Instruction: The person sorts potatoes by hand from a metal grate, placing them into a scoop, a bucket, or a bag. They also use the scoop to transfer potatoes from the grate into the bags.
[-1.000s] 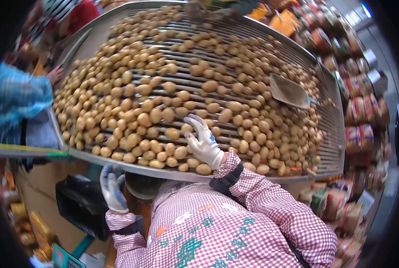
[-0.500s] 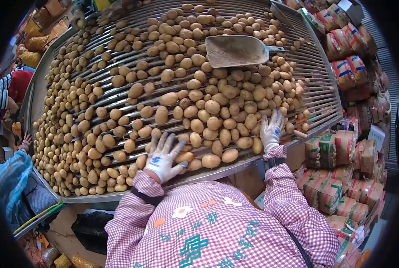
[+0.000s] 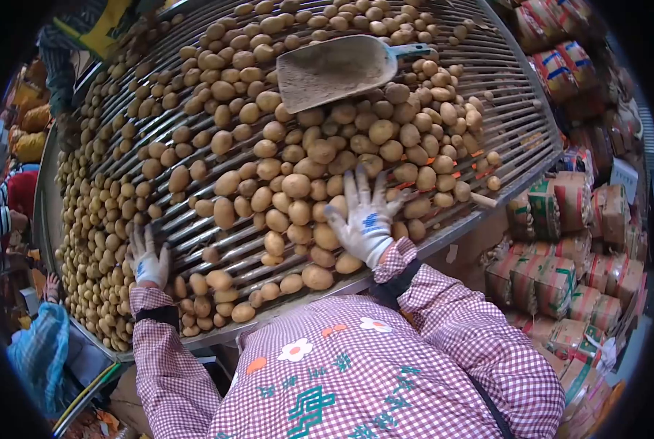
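Observation:
My left hand (image 3: 148, 257), in a white glove with blue print, lies against the potatoes (image 3: 107, 234) heaped at the left of the slatted metal table (image 3: 203, 249). Its fingers are stretched out and grip nothing. With fingers spread, my right hand (image 3: 366, 218), gloved the same way, rests on the near side of the central potato pile (image 3: 320, 150). Some potatoes touch its fingertips; none is held. Beyond that hand a dirty scoop (image 3: 334, 71) with a blue-green handle lies on top of the pile.
Stacked boxes and packs (image 3: 546, 271) stand right of the table. A metal rim (image 3: 459, 231) runs along the table's near edge. Other people's sleeves show at the left, one dark sleeve (image 3: 58, 69) reaching the table's far-left side. A blue cloth (image 3: 43, 347) hangs lower left.
My left hand has swept left toward the left heap, leaving bare slats behind it. My right hand has moved left onto the pile. The whole view has turned slightly.

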The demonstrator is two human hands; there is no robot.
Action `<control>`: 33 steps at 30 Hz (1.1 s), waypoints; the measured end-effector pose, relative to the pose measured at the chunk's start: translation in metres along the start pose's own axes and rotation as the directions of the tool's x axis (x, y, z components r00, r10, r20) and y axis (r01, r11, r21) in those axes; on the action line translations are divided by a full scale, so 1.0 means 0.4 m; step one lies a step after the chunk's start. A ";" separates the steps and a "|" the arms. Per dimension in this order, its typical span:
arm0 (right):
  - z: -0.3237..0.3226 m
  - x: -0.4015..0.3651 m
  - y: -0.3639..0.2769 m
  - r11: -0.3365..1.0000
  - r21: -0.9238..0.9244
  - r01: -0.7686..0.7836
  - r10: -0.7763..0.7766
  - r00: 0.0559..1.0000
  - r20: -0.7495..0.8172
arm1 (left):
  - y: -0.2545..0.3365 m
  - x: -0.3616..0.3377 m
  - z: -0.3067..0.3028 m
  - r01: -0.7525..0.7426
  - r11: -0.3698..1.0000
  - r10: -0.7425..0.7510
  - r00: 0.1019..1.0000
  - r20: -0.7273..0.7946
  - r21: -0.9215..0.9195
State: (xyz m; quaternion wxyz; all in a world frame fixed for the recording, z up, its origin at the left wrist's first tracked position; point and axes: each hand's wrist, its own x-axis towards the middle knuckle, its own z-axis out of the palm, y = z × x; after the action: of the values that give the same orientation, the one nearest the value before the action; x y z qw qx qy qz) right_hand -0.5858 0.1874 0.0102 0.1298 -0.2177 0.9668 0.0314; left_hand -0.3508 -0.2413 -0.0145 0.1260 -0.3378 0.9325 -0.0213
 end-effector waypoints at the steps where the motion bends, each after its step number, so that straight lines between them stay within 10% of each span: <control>1: -0.026 -0.002 -0.011 0.999 -0.027 0.019 -0.017 0.997 0.075 | 0.018 0.014 -0.013 0.072 0.997 -0.072 0.997 0.001 -0.012; 4: 0.049 -0.009 -0.046 0.964 0.166 0.209 -0.158 0.948 -0.277 | 0.099 0.029 -0.055 -0.099 0.970 0.061 0.983 -0.174 -0.221; 8: -0.028 0.030 -0.142 0.849 0.423 0.318 -0.426 0.884 0.190 | 0.304 -0.014 -0.170 -0.333 0.823 0.192 0.926 -0.326 -0.460; 12: 0.058 0.040 -0.337 0.686 0.414 0.599 -0.610 0.783 -0.122 | 0.446 -0.057 -0.261 -0.470 0.740 0.239 0.852 -0.465 -0.481; 14: -0.047 0.036 -0.362 0.584 0.516 0.627 -0.758 0.648 0.070 | 0.474 -0.087 -0.294 -0.511 0.735 0.268 0.822 -0.502 -0.446; 16: 0.002 0.045 -0.357 0.266 0.661 0.702 -0.706 0.609 -0.362 | 0.461 -0.126 -0.299 -0.488 0.742 0.250 0.838 -0.486 -0.459; 21: -0.117 0.106 -0.078 0.624 0.516 0.587 -0.382 0.805 -0.454 | 0.363 -0.255 -0.222 -0.320 0.728 0.122 0.931 -0.344 -0.606; 22: -0.067 0.134 -0.003 0.795 0.222 0.565 -0.350 0.726 -0.592 | 0.349 -0.286 -0.203 -0.233 0.695 0.081 0.965 -0.248 -0.680; 24: -0.071 0.152 0.132 0.957 0.218 0.190 -0.062 0.872 -0.486 | 0.337 -0.341 -0.169 -0.191 0.673 0.051 0.976 -0.213 -0.714; 33: -0.046 0.162 0.210 0.948 0.290 0.129 -0.026 0.942 -0.334 | 0.464 -0.369 -0.207 -0.279 0.395 0.177 0.958 -0.225 -0.875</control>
State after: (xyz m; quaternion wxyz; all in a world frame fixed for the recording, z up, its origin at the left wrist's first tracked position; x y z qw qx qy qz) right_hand -0.6829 0.2342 0.0112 0.0019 -0.2353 0.9584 -0.1614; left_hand -0.3781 -0.0083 0.0749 -0.1163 -0.2203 0.8410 0.4802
